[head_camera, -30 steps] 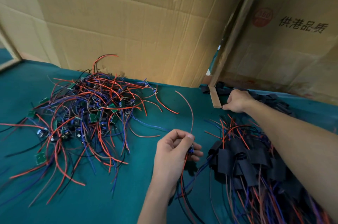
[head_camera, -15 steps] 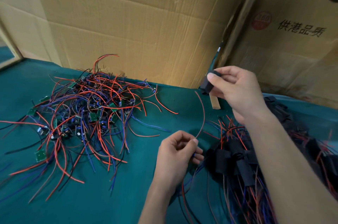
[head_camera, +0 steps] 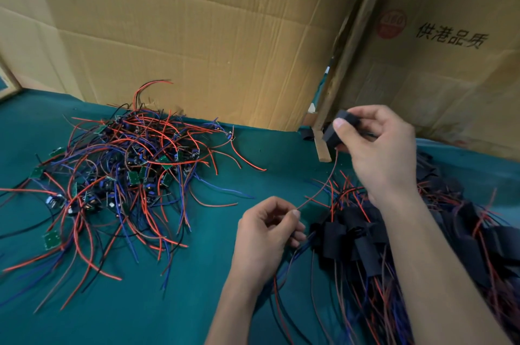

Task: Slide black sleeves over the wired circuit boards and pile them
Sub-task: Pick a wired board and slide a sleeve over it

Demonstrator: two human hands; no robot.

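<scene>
My left hand (head_camera: 270, 229) pinches one wired circuit board by its wires near the table's middle; the board itself is hidden in my fingers. Its red wire (head_camera: 323, 184) rises to the right and ends at a black sleeve (head_camera: 336, 130). My right hand (head_camera: 377, 147) pinches that sleeve between thumb and fingers, held up above the table. A tangled heap of bare boards with red, blue and black wires (head_camera: 118, 176) lies on the left. A pile of sleeved boards (head_camera: 365, 243) lies on the right under my right forearm.
The work goes on over a green table cloth (head_camera: 168, 311). Cardboard walls (head_camera: 197, 35) stand close behind, with a wooden strip (head_camera: 323, 147) leaning at their gap. More loose black sleeves (head_camera: 430, 170) lie at the far right, behind my right hand.
My right hand lifted from the loose sleeves at the back with one black sleeve and brought it to the tip of the red wire. My left hand stayed almost still.
</scene>
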